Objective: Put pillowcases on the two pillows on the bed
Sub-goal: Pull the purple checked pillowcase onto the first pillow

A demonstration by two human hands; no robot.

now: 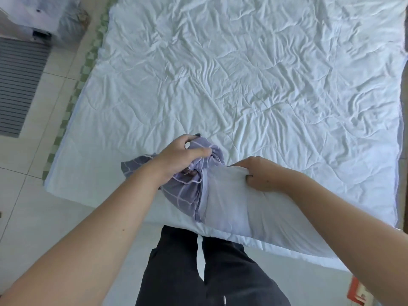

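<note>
One head-worn wide-angle camera is looking steeply down from the foot of the bed [265, 74], close above both forearms, taking in tiled floor [33, 195] at left.

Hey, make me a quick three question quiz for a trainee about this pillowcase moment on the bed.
1. True or false: the purple checked pillowcase already covers the whole white pillow.
2. Which hand has its grip on the bunched pillowcase? A: left hand. B: right hand.
3. Fill in: the pillow lies on the wrinkled white ____.

Key: 1 false, only one end is covered. 2 A. 3 bed.
</note>
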